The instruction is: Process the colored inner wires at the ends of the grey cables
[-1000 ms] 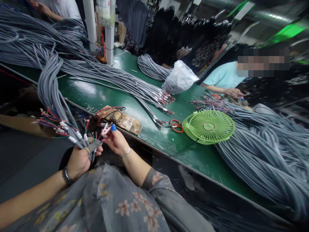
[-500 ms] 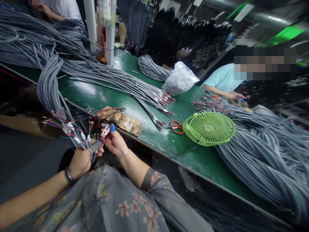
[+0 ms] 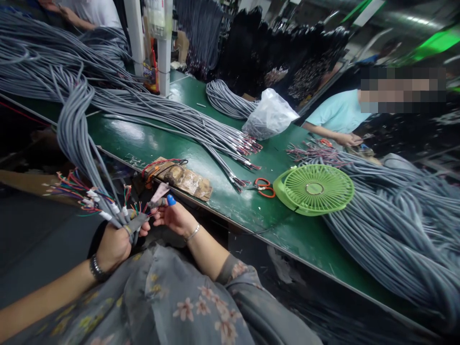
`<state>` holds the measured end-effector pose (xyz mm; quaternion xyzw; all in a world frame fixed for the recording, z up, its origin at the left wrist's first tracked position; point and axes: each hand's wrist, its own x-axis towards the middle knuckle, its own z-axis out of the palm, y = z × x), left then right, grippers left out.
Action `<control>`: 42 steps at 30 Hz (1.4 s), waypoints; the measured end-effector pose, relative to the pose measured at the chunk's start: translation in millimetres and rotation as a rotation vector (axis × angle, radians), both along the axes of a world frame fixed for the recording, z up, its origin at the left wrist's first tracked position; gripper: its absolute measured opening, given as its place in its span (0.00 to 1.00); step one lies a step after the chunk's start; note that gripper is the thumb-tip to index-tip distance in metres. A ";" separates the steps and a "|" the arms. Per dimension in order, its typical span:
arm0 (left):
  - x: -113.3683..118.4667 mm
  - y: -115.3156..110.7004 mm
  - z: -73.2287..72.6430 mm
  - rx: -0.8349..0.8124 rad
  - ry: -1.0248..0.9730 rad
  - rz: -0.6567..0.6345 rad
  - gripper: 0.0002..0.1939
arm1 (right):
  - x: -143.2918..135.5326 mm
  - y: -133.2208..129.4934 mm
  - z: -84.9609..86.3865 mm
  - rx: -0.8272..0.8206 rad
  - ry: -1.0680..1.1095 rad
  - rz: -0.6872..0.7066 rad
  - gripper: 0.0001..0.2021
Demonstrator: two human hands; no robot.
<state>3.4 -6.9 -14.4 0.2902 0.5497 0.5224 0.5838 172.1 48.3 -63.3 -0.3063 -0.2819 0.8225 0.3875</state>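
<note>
My left hand (image 3: pixel 117 244) is closed around a bundle of grey cables (image 3: pixel 77 122) near their stripped ends. Coloured wires (image 3: pixel 72 189) fan out above the fist, with white wraps (image 3: pixel 106 214) where the jackets stop. On the left thumb is a grey finger cover (image 3: pixel 136 223). My right hand (image 3: pixel 176 218) is just right of the bundle, fingers bent together close to the wire tips, with a blue cover (image 3: pixel 171 200) on one digit. A pale pink strip (image 3: pixel 160 191) shows beyond these fingers; what they pinch is too small to make out.
On the green table (image 3: pixel 219 206) lie a wooden block (image 3: pixel 187 179) with tape and leads, orange-handled scissors (image 3: pixel 265 187), a green fan (image 3: pixel 314 189), a plastic bag (image 3: pixel 269 115) and heaps of grey cable (image 3: pixel 395 239). A co-worker (image 3: pixel 336 115) sits opposite, another person (image 3: pixel 97 14) at upper left.
My right hand has shifted slightly right and down, away from the bundle. My left hand has moved a little left and down, and the coloured wires spread further left.
</note>
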 end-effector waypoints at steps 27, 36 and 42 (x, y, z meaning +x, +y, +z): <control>16.5 15.0 14.0 -0.014 -0.053 0.115 0.18 | -25.2 19.7 8.1 -0.083 0.079 -0.347 0.23; 15.6 10.2 11.0 -0.023 -0.009 0.095 0.19 | -25.6 16.7 4.9 -0.102 0.074 -0.313 0.23; 13.3 5.1 13.0 -0.020 0.049 0.047 0.21 | -7.4 1.1 0.1 0.039 -0.086 -0.029 0.32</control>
